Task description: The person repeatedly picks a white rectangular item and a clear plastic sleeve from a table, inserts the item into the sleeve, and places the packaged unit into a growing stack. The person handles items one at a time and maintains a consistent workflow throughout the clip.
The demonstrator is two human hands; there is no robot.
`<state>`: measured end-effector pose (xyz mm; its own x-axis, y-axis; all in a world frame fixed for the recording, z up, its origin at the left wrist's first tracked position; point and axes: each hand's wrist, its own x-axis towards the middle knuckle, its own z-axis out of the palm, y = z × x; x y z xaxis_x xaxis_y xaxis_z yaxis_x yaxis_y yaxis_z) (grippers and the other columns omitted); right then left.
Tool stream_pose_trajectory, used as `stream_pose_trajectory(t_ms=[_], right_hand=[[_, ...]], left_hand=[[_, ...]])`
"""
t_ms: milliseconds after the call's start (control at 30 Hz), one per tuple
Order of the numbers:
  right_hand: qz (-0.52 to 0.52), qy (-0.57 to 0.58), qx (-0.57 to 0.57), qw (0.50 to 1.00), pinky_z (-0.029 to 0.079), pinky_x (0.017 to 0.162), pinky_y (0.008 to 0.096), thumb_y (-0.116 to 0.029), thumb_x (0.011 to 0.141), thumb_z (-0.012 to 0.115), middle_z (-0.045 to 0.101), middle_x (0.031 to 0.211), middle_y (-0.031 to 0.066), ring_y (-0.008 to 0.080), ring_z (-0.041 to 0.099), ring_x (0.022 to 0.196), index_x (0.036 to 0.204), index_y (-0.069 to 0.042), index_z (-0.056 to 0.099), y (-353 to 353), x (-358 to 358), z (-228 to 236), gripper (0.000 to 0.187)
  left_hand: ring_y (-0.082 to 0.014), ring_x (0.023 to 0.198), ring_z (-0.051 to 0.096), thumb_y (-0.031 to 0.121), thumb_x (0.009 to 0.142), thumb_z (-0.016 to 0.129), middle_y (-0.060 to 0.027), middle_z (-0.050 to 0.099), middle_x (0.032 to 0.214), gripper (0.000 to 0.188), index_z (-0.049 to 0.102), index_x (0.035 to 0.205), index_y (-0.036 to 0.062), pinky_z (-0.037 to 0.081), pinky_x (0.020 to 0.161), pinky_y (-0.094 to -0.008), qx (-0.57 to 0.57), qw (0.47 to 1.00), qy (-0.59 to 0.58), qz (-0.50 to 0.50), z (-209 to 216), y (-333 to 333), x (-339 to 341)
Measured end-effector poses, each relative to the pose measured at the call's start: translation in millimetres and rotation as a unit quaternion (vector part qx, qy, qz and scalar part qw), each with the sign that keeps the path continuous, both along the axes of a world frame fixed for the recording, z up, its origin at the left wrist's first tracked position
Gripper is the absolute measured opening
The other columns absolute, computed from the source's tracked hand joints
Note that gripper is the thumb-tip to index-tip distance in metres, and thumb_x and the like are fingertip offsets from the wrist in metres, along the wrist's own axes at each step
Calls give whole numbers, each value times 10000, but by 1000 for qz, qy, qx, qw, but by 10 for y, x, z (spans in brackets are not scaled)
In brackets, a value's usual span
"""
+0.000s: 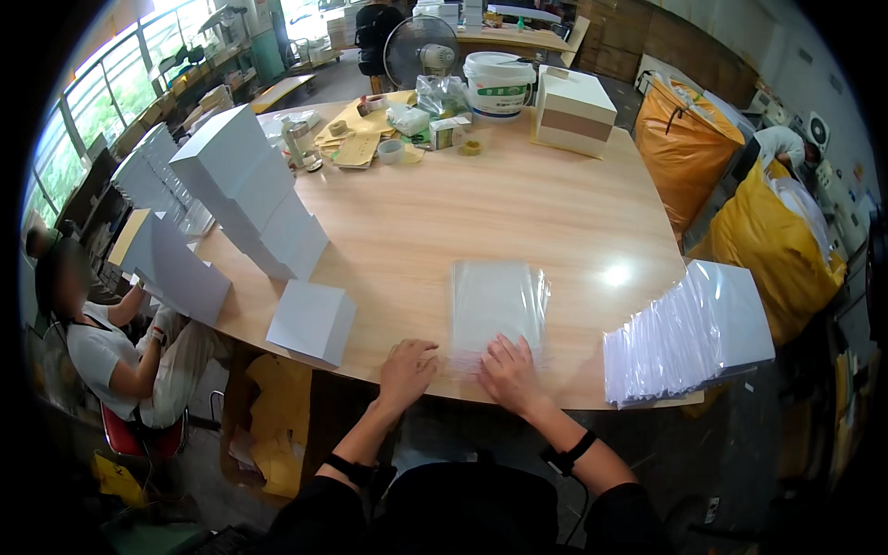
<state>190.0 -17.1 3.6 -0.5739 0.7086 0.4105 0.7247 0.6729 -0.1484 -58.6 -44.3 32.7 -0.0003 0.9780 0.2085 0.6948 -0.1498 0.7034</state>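
Note:
A stack of clear plastic sleeves (498, 301) lies flat near the table's front edge. My right hand (511, 373) rests on the near end of that stack, fingers spread and flat. Just left of the sleeves, my left hand (408, 374) hovers or rests at the table edge with its fingers loosely stretched, holding nothing that I can see. To its left stands a short block of white paper (310, 321). At the right end of the table, a leaning row of white paper packs in clear sleeves (671, 338) fans out.
Tall white paper stacks (250, 190) rise at the left, near a seated co-worker (120, 351). Toward the back are a white bucket (498, 85), a white box (575, 106), tape rolls and brown envelopes (356, 148). Orange sacks (684, 148) stand beyond the right edge; a carton (268, 421) sits below.

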Motion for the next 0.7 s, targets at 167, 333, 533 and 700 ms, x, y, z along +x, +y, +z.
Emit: stream_pose_trajectory(t_ms=[167, 333, 533, 700], right_hand=[[5, -14, -62, 998, 316, 1081, 621, -410, 841, 718, 565, 1323, 179, 349, 517, 1274, 1202, -24, 602, -238, 111, 37, 542], [-116, -32, 48, 992, 287, 1117, 612, -436, 858, 695, 516, 1372, 227, 408, 449, 1327, 1293, 45, 536, -210, 321, -120, 668], [-205, 37, -21, 978, 256, 1153, 585, -427, 886, 654, 446, 1415, 279, 450, 375, 1368, 1373, 86, 435, -42, 380, -247, 740], [-190, 51, -11, 980, 285, 1123, 582, -433, 884, 653, 438, 1403, 297, 462, 394, 1337, 1361, 73, 451, -31, 452, -234, 724]], left_hand=[[-382, 1135, 552, 304, 839, 710, -204, 572, 1293, 372, 700, 1169, 133, 484, 929, -477, 107, 973, 201, -38, -165, 1, 280], [-394, 1144, 534, 315, 831, 713, -218, 540, 1318, 407, 682, 1190, 128, 481, 939, -484, 91, 979, 176, -40, -176, -152, 490], [-410, 1160, 555, 289, 864, 687, -237, 541, 1346, 420, 651, 1223, 74, 483, 953, -488, 48, 988, 144, -40, -150, -192, 465], [-346, 999, 661, 284, 836, 732, -162, 687, 1122, 432, 643, 1201, 71, 516, 904, -422, 77, 979, 161, 99, 399, -214, -557]])
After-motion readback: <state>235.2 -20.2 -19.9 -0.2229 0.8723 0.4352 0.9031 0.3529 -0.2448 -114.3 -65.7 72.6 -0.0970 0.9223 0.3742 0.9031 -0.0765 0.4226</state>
